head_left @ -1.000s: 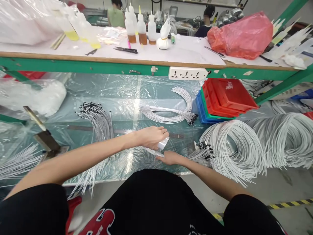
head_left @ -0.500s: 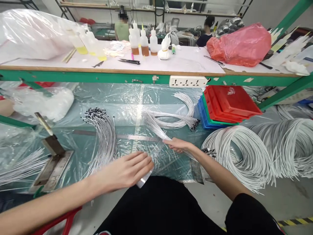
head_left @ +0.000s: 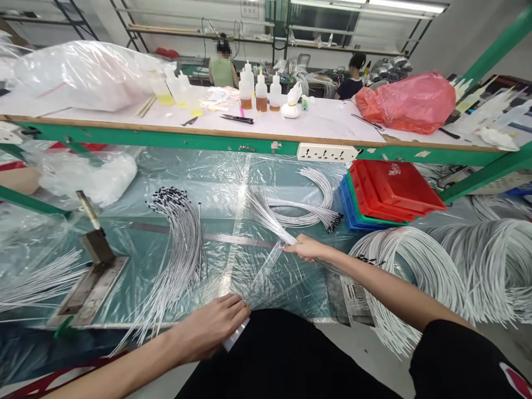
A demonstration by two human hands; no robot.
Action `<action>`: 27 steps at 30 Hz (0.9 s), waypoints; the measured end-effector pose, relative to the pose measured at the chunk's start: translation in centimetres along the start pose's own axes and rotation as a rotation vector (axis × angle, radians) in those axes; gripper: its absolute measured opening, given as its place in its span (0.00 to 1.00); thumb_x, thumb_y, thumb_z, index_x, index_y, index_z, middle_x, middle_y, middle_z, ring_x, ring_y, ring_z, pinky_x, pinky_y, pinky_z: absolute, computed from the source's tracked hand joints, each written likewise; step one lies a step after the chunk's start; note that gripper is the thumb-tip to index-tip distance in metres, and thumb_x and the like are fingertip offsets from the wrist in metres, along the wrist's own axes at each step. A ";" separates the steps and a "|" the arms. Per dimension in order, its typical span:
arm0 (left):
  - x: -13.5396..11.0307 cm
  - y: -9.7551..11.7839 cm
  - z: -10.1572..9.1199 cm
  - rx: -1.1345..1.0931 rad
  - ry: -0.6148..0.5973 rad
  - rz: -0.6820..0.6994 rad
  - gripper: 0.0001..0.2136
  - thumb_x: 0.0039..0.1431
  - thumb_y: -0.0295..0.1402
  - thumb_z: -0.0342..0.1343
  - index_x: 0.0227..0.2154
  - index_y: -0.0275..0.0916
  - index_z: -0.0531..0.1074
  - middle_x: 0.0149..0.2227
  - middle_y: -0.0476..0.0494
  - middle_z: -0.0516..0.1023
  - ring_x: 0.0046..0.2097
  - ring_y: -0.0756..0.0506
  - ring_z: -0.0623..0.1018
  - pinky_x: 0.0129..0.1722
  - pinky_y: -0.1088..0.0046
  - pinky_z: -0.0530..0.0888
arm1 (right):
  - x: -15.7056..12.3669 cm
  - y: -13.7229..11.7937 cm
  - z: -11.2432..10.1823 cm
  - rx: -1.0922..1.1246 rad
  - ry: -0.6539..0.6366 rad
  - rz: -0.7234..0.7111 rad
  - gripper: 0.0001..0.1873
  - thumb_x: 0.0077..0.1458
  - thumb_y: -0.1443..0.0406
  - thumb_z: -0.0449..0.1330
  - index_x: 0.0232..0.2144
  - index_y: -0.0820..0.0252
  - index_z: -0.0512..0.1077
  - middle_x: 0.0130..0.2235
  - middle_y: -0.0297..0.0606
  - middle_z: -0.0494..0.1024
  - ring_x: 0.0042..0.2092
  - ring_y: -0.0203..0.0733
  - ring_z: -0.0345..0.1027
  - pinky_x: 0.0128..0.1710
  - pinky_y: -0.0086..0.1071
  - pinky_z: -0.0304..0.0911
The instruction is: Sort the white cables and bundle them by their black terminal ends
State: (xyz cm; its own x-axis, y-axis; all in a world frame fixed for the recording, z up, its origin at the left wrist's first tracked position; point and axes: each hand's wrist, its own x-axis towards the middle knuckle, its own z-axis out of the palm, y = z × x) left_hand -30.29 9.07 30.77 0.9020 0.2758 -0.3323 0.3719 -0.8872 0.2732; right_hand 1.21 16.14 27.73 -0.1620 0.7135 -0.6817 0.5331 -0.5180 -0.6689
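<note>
My right hand [head_left: 307,247] is closed around a bunch of thin white wires [head_left: 266,216] that fans out up and to the left over the plastic-covered bench [head_left: 216,183]. My left hand [head_left: 214,327] is at the bench's near edge, fingers curled on a small white roll of tape [head_left: 235,336], with a stretch of clear film or tape [head_left: 266,266] running from it towards my right hand. A steel ruler [head_left: 233,238] lies across the bench just under the held wires.
A fan of black-tipped white wires [head_left: 178,238] lies to the left, a curved bundle [head_left: 316,205] to the right. Big white wire coils [head_left: 419,260] at right, stacked red and blue trays [head_left: 386,191], a lever cutter [head_left: 93,249] at left. Upper shelf [head_left: 233,138] holds bottles [head_left: 261,94], scissors [head_left: 236,118], a power strip [head_left: 328,152]. Two people sit beyond.
My left hand pulled back with the tape roll from beside my right hand to the bench's near edge. My right hand lifted the wire bunch away and to the right.
</note>
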 end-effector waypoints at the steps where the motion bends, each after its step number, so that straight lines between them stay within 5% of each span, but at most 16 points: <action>1: -0.5 0.3 0.1 0.011 -0.009 0.003 0.27 0.45 0.26 0.61 0.52 0.38 0.68 0.46 0.36 0.76 0.45 0.37 0.74 0.46 0.62 0.71 | 0.2 0.3 -0.2 -0.008 0.018 0.012 0.25 0.56 0.56 0.64 0.19 0.55 0.53 0.14 0.25 0.56 0.15 0.29 0.47 0.12 0.25 0.43; 6: -2.6 1.1 1.6 0.088 -0.019 -0.011 0.21 0.49 0.22 0.55 0.48 0.39 0.70 0.42 0.37 0.77 0.41 0.38 0.75 0.42 0.63 0.71 | 0.9 0.5 -1.6 -0.033 0.065 0.035 0.26 0.58 0.56 0.62 0.18 0.54 0.53 0.12 0.25 0.54 0.14 0.30 0.46 0.12 0.25 0.43; 11: -2.2 0.1 4.9 0.148 -0.022 -0.049 0.16 0.51 0.25 0.59 0.45 0.38 0.72 0.40 0.37 0.77 0.39 0.37 0.75 0.40 0.62 0.71 | -0.8 -1.8 -2.2 -0.001 -0.036 0.009 0.27 0.60 0.56 0.60 0.18 0.54 0.50 0.13 0.23 0.49 0.15 0.28 0.40 0.13 0.24 0.40; 15: 1.5 -1.9 6.8 0.218 -0.043 -0.055 0.17 0.46 0.23 0.64 0.42 0.35 0.73 0.38 0.34 0.77 0.39 0.36 0.76 0.38 0.61 0.72 | -3.5 -4.3 -0.6 0.070 -0.316 -0.103 0.27 0.58 0.56 0.62 0.18 0.54 0.49 0.14 0.21 0.49 0.16 0.27 0.37 0.13 0.23 0.39; 20: 9.2 -3.8 5.5 0.194 0.042 -0.096 0.12 0.50 0.20 0.59 0.37 0.38 0.74 0.40 0.40 0.78 0.43 0.38 0.76 0.41 0.65 0.72 | -7.1 -6.9 3.8 -0.015 -0.615 -0.178 0.20 0.54 0.58 0.63 0.19 0.56 0.58 0.15 0.21 0.56 0.15 0.29 0.46 0.13 0.24 0.45; 27: 15.2 -4.8 2.9 0.192 0.219 -0.154 0.12 0.65 0.22 0.43 0.41 0.33 0.72 0.41 0.35 0.77 0.46 0.39 0.74 0.44 0.64 0.68 | -9.6 -7.5 5.5 -0.317 -0.597 -0.187 0.22 0.55 0.56 0.60 0.16 0.57 0.58 0.14 0.26 0.61 0.16 0.32 0.54 0.14 0.27 0.48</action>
State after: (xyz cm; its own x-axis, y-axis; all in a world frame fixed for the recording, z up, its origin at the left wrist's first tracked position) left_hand -19.00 16.41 21.77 0.8720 0.4664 -0.1487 0.4779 -0.8768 0.0527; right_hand -5.82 10.52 37.65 -0.6548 0.3486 -0.6705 0.6537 -0.1841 -0.7341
